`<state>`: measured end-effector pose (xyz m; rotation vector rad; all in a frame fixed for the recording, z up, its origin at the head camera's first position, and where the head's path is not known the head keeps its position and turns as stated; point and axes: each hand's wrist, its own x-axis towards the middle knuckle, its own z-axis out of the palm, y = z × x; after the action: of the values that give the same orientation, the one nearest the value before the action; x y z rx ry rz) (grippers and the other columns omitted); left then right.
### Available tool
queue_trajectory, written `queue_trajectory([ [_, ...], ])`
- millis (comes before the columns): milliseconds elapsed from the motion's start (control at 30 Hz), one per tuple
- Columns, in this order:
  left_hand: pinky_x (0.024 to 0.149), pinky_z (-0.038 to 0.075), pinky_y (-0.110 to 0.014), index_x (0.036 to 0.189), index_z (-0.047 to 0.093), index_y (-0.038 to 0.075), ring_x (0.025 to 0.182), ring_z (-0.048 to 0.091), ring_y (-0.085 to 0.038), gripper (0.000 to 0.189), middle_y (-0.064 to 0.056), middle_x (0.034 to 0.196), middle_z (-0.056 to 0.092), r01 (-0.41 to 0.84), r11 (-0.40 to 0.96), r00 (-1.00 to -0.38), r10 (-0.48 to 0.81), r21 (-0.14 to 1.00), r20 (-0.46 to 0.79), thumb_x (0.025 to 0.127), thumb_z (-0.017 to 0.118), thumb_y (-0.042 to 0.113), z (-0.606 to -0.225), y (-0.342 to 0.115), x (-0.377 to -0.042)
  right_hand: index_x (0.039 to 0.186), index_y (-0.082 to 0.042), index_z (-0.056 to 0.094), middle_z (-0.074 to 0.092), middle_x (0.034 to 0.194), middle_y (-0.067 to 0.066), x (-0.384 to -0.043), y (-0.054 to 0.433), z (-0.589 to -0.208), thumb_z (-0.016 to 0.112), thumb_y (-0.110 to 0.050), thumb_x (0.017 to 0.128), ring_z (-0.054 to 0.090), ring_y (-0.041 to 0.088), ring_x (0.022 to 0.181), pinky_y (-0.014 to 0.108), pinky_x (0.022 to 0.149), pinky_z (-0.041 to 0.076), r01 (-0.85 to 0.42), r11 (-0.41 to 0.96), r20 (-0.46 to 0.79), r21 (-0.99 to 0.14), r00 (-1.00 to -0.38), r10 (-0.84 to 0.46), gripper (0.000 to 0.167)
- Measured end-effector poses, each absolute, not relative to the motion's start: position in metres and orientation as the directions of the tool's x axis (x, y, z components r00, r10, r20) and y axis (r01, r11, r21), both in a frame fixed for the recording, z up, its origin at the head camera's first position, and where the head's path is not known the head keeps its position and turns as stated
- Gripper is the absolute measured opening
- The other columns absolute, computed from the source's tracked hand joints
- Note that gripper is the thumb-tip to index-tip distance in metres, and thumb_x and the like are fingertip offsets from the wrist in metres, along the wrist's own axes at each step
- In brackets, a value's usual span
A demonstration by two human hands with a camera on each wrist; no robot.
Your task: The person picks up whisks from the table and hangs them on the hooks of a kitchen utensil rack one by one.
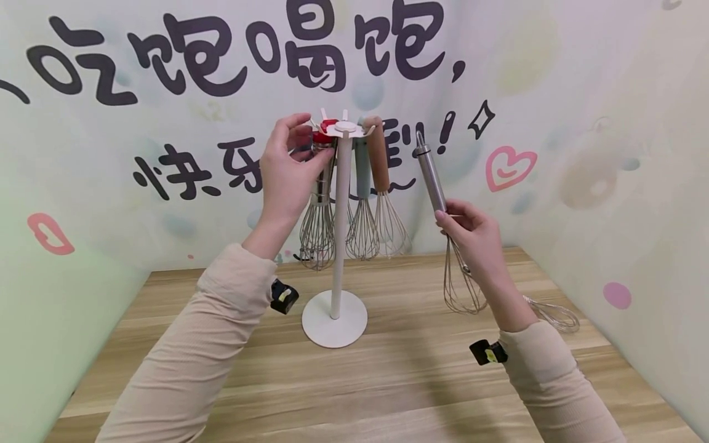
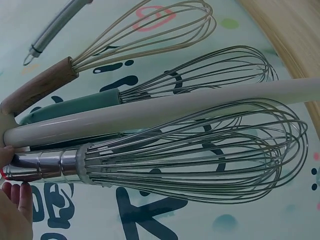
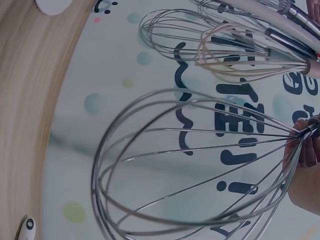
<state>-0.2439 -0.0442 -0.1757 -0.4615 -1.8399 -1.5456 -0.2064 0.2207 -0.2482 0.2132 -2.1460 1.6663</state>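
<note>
Steel whisk point(image 1: 432, 178), gripped by right fingers point(image 1: 465, 210) at three o'clock from the stand point(image 1: 340, 246), likely needs a hook point(image 1: 346, 115) next. Left fingers point(image 1: 290, 122) pinch the red-topped whisk point(image 1: 320, 192), apparently hanging it.

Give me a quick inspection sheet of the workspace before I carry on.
Surface: wood-grain table.
Job's things: white stand upright; teal-handled whisk and wooden-handled whisk hang from it.
Clutter: loose whisk lying at the table's right, partly hidden.
Left hand: pinches red-topped whisk near its top; whether hooked, unclear.
Right hand: holds steel-handled whisk above the table.
Cables: nothing seen.
Surroundings: printed wall behind.
</note>
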Motion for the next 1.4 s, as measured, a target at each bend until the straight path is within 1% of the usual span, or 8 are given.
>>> queue_trajectory([
  [133,0.095,0.055,-0.03,0.132,0.051,0.004,0.105,0.06,-0.02,0.054,-0.018,0.119,0.06,0.638,0.21,-0.729,-0.144,0.741,0.669,0.082,0.071,0.0,-0.175,-0.044,-0.243,0.117,0.002,0.061,0.065,0.082,-0.017,-0.204,0.216,-0.242,0.067,-0.02,0.09,0.062,-0.001,0.077,0.011,0.072,0.056,-0.385,0.277,0.429,-0.88,-0.896,0.118,0.035],
  [267,0.097,0.054,-0.029,0.134,0.05,0.005,0.107,0.061,-0.02,0.055,-0.015,0.119,0.061,0.621,0.209,-0.748,-0.132,0.755,0.651,0.083,0.07,0.0,-0.174,-0.045,-0.243,0.116,-0.002,0.063,0.065,0.081,-0.016,-0.201,0.213,-0.238,0.067,-0.022,0.09,0.062,-0.001,0.076,0.01,0.072,0.056,-0.39,0.274,0.432,-0.879,-0.895,0.114,0.033],
  [533,0.097,0.054,-0.03,0.135,0.049,0.006,0.108,0.062,-0.021,0.056,-0.014,0.12,0.062,0.614,0.224,-0.753,-0.118,0.757,0.647,0.083,0.07,0.001,-0.175,-0.045,-0.244,0.114,-0.003,0.064,0.067,0.083,-0.014,-0.197,0.203,-0.233,0.07,-0.025,0.087,0.063,0.0,0.075,0.012,0.072,0.056,-0.432,0.224,0.458,-0.873,-0.886,0.073,0.036],
  [733,0.097,0.054,-0.03,0.135,0.048,0.006,0.108,0.062,-0.022,0.057,-0.014,0.121,0.061,0.605,0.22,-0.764,-0.11,0.765,0.636,0.083,0.07,0.0,-0.175,-0.046,-0.245,0.118,0.001,0.062,0.065,0.083,-0.016,-0.197,0.194,-0.231,0.069,-0.023,0.088,0.061,0.0,0.075,0.012,0.071,0.055,-0.425,0.261,0.452,-0.867,-0.891,0.05,0.039],
  [900,0.097,0.054,-0.029,0.136,0.048,0.007,0.108,0.062,-0.022,0.058,-0.014,0.122,0.061,0.597,0.228,-0.77,-0.105,0.769,0.629,0.083,0.07,0.0,-0.175,-0.048,-0.246,0.118,-0.002,0.063,0.065,0.081,-0.018,-0.197,0.188,-0.23,0.067,-0.02,0.089,0.062,0.004,0.075,0.013,0.065,0.05,-0.413,0.307,0.443,-0.858,-0.896,0.034,0.035],
  [1033,0.097,0.054,-0.03,0.136,0.047,0.006,0.108,0.061,-0.023,0.058,-0.015,0.123,0.061,0.597,0.228,-0.772,-0.096,0.769,0.628,0.083,0.07,0.0,-0.174,-0.049,-0.246,0.118,-0.003,0.064,0.065,0.081,-0.019,-0.197,0.185,-0.23,0.068,-0.019,0.089,0.061,0.005,0.074,0.015,0.061,0.047,-0.417,0.317,0.448,-0.852,-0.893,0.03,0.033],
  [1167,0.098,0.054,-0.03,0.137,0.047,0.006,0.11,0.061,-0.024,0.059,-0.015,0.124,0.06,0.592,0.23,-0.778,-0.087,0.772,0.622,0.083,0.07,0.0,-0.173,-0.049,-0.246,0.117,-0.002,0.064,0.065,0.081,-0.019,-0.198,0.182,-0.23,0.069,-0.018,0.088,0.061,0.002,0.073,0.014,0.061,0.047,-0.427,0.312,0.458,-0.848,-0.888,0.029,0.033],
  [1400,0.099,0.053,-0.033,0.137,0.047,0.004,0.112,0.061,-0.025,0.058,-0.015,0.126,0.06,0.586,0.231,-0.787,-0.068,0.777,0.613,0.083,0.069,0.0,-0.173,-0.05,-0.246,0.117,-0.003,0.064,0.065,0.083,-0.016,-0.199,0.178,-0.231,0.07,-0.018,0.087,0.062,0.001,0.072,0.014,0.061,0.049,-0.43,0.301,0.457,-0.851,-0.889,0.023,0.034],
])
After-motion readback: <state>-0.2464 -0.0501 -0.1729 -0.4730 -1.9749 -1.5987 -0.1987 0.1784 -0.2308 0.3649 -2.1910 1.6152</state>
